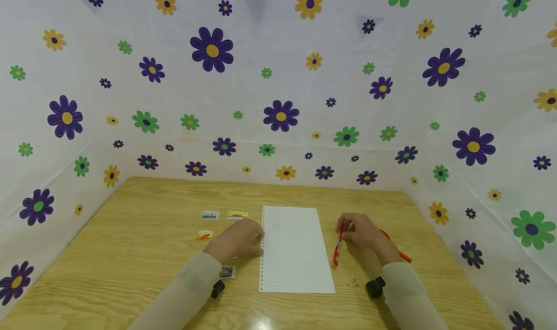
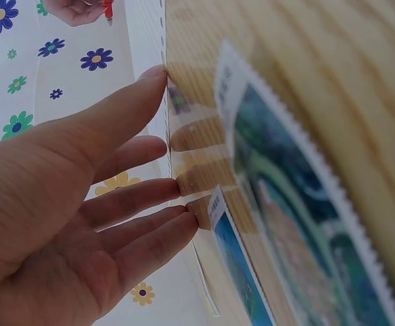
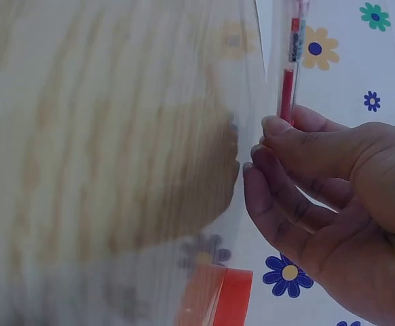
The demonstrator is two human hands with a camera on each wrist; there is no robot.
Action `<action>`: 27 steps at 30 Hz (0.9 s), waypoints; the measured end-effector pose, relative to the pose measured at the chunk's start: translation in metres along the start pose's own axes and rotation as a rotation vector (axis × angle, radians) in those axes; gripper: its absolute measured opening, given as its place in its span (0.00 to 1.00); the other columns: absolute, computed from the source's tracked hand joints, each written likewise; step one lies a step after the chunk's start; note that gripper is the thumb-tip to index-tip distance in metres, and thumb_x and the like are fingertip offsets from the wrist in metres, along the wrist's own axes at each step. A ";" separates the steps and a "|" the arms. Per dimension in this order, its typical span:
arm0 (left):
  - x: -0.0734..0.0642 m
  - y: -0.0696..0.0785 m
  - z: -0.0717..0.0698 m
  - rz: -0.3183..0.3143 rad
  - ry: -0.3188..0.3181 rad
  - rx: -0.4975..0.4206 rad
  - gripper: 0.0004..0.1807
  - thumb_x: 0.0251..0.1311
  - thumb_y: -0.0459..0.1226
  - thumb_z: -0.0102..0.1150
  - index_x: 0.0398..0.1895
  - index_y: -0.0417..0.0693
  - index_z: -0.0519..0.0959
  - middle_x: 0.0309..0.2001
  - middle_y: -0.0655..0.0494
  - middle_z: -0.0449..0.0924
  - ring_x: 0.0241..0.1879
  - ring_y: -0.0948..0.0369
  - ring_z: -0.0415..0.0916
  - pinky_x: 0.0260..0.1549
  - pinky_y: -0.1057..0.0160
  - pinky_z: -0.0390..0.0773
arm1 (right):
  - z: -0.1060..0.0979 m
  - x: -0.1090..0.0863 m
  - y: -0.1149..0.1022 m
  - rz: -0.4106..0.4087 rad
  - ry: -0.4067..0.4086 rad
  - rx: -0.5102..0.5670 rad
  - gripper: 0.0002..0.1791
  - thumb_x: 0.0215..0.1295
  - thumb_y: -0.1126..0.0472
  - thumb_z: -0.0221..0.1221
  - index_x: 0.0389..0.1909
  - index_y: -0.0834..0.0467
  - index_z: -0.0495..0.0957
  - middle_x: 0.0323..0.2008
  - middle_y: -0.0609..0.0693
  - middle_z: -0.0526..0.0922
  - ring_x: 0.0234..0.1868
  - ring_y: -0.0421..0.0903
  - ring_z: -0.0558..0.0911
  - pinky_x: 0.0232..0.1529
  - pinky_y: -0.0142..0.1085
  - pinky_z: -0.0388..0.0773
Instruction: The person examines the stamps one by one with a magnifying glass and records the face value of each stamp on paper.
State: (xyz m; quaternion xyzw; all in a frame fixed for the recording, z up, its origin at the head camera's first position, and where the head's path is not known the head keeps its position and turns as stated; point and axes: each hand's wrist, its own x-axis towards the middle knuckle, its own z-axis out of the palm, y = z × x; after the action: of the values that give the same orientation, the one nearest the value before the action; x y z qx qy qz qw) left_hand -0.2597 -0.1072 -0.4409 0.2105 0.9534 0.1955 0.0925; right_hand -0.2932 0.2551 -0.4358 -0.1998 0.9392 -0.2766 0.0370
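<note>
A sheet of lined paper (image 1: 293, 252) with punched holes down its left side lies on the table, a faint pencil-like mark near its top. My left hand (image 1: 237, 238) rests at the paper's left edge, fingers loosely extended and holding nothing; in the left wrist view its fingertips (image 2: 158, 73) touch down by that edge. To the right of the sheet, my right hand (image 1: 359, 229) pinches a red pen (image 1: 337, 253) between thumb and fingers. In the right wrist view the clear barrel of the pen (image 3: 288, 92) shows a red refill.
Several postage stamps lie left of the paper, among them a yellow one (image 1: 237, 215), an orange one (image 1: 204, 235) and a dark green one (image 2: 279, 183). A red object (image 1: 404, 257), partly hidden, lies beyond my right forearm. Small crumbs (image 1: 354, 282) dot the wooden table (image 1: 143, 252).
</note>
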 end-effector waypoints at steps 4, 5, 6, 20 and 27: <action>0.001 0.000 0.001 0.006 0.001 0.006 0.25 0.56 0.44 0.77 0.55 0.43 0.85 0.61 0.49 0.84 0.66 0.48 0.76 0.69 0.48 0.74 | 0.001 0.002 0.002 0.005 0.045 -0.003 0.08 0.64 0.73 0.65 0.39 0.59 0.80 0.35 0.54 0.84 0.34 0.45 0.78 0.38 0.35 0.76; 0.001 -0.001 0.001 0.007 0.001 0.009 0.25 0.56 0.44 0.77 0.55 0.44 0.85 0.61 0.49 0.84 0.66 0.48 0.76 0.69 0.48 0.74 | 0.001 0.003 0.003 0.001 0.055 -0.002 0.08 0.64 0.73 0.66 0.39 0.59 0.80 0.35 0.53 0.84 0.34 0.45 0.77 0.38 0.35 0.76; 0.001 -0.001 0.001 0.010 0.002 0.010 0.25 0.56 0.44 0.77 0.55 0.43 0.86 0.60 0.49 0.84 0.66 0.48 0.76 0.69 0.48 0.74 | 0.001 0.003 0.003 -0.004 0.065 -0.002 0.07 0.64 0.73 0.66 0.39 0.60 0.80 0.34 0.54 0.84 0.34 0.45 0.77 0.38 0.35 0.75; 0.001 -0.002 0.002 0.001 -0.002 0.002 0.24 0.57 0.44 0.76 0.56 0.44 0.85 0.62 0.49 0.83 0.67 0.48 0.75 0.69 0.48 0.74 | 0.000 0.009 -0.001 -0.024 0.160 -0.002 0.07 0.67 0.72 0.64 0.42 0.59 0.81 0.38 0.58 0.89 0.33 0.44 0.82 0.37 0.35 0.83; 0.001 -0.002 0.001 0.003 0.004 -0.004 0.24 0.57 0.44 0.77 0.55 0.44 0.85 0.62 0.49 0.83 0.67 0.47 0.76 0.69 0.47 0.74 | 0.000 0.012 -0.004 -0.068 0.152 0.037 0.05 0.70 0.71 0.61 0.43 0.61 0.77 0.35 0.59 0.88 0.30 0.44 0.82 0.33 0.31 0.80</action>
State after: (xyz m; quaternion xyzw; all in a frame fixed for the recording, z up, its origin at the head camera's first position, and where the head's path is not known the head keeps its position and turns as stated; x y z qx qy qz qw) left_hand -0.2605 -0.1080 -0.4429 0.2115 0.9528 0.1979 0.0909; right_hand -0.3027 0.2478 -0.4332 -0.2092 0.9268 -0.3092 -0.0399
